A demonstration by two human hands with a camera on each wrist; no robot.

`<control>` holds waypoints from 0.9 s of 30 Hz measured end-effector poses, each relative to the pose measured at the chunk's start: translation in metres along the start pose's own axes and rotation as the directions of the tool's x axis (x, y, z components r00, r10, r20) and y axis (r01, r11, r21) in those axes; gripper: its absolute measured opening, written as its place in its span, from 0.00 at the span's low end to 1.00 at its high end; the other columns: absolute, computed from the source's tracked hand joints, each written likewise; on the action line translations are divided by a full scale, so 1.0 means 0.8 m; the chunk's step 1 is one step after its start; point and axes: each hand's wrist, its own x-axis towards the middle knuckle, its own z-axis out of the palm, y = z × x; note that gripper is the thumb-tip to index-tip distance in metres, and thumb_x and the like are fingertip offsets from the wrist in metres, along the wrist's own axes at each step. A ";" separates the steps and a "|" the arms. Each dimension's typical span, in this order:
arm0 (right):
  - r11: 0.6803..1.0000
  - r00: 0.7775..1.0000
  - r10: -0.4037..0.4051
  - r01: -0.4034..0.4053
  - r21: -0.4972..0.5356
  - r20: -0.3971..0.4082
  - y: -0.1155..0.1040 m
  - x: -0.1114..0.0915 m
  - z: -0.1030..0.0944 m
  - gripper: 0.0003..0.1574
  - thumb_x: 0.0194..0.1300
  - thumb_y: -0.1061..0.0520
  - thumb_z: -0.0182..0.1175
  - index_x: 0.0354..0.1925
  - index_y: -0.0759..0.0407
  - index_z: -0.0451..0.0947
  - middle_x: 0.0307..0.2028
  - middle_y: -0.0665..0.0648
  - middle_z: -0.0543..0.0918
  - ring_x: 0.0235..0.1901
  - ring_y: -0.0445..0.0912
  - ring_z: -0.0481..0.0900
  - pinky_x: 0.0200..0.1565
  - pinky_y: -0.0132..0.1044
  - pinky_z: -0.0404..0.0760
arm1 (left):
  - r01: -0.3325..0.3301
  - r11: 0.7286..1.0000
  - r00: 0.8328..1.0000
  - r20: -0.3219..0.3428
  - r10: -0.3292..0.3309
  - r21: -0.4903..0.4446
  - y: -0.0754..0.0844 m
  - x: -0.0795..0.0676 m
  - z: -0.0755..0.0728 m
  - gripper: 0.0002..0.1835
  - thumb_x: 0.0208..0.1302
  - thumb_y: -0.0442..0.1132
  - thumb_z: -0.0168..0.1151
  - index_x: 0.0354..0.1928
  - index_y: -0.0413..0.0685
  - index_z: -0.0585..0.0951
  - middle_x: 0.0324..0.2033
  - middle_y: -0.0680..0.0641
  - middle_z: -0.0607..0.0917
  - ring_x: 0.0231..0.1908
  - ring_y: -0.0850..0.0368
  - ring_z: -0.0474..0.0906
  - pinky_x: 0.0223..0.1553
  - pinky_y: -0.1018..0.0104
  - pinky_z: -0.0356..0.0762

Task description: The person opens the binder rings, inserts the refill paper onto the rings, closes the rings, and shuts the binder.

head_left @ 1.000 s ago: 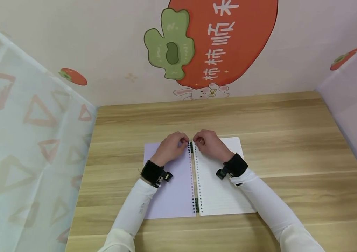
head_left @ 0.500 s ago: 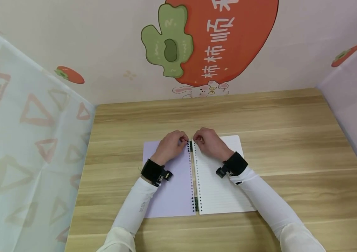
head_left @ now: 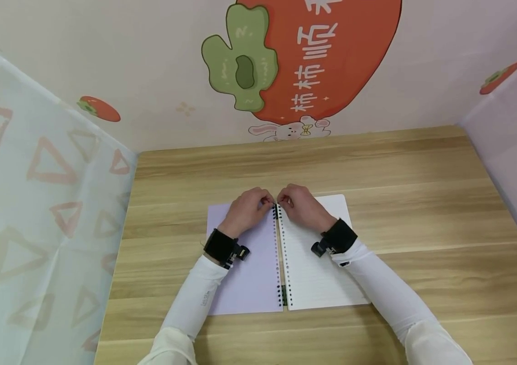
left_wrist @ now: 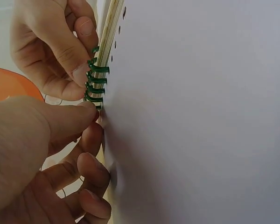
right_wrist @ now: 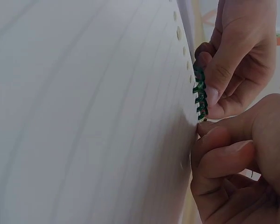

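Note:
An opened loose-leaf notebook lies flat, its lilac cover (head_left: 249, 276) on the left and its white lined pages (head_left: 320, 276) on the right. Along the spine, a short strip of green binder rings (left_wrist: 97, 80) runs through the holes at the far end. My left hand (head_left: 246, 212) pinches the left side of this strip near its far end, thumb and fingers bent. Opposite it, my right hand (head_left: 303, 207) pinches the right side, and the fingertips of both hands almost meet. Fingers partly cover the last rings in both wrist views.
A second green ring strip (head_left: 284, 295) sits at the near end of the spine. The wooden table (head_left: 427, 218) extends around the notebook. A printed backdrop (head_left: 158, 66) stands behind it, with hanging sheets at left and right.
Both hands stay at the far end of the spine. My right hand has edged slightly left, and the gap between cover and pages at that end has narrowed a little.

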 end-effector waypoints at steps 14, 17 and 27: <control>0.999 0.999 0.044 -0.044 0.032 0.019 0.000 0.000 0.002 0.10 0.70 0.68 0.58 0.43 0.65 0.85 0.37 0.57 0.82 0.36 0.47 0.77 0.41 0.39 0.78 | 0.000 1.000 1.000 0.004 0.000 -0.006 0.002 0.005 0.002 0.06 0.72 0.43 0.64 0.44 0.53 0.88 0.36 0.54 0.84 0.35 0.59 0.78 0.38 0.62 0.77; 0.998 0.999 0.050 -0.051 0.039 0.019 0.002 0.001 0.002 0.10 0.71 0.68 0.58 0.43 0.65 0.86 0.36 0.57 0.82 0.36 0.48 0.77 0.40 0.39 0.78 | 0.001 1.000 1.000 0.003 -0.001 -0.011 0.003 0.006 0.002 0.06 0.72 0.43 0.64 0.43 0.53 0.88 0.36 0.54 0.84 0.35 0.59 0.79 0.38 0.62 0.77; 0.997 0.999 0.053 -0.054 0.063 0.013 0.005 0.001 0.004 0.10 0.71 0.67 0.58 0.44 0.64 0.86 0.37 0.57 0.83 0.36 0.47 0.78 0.41 0.40 0.80 | 0.010 1.000 1.000 0.026 -0.009 -0.026 0.002 0.011 0.000 0.07 0.71 0.44 0.65 0.43 0.52 0.89 0.39 0.54 0.87 0.39 0.59 0.81 0.42 0.61 0.79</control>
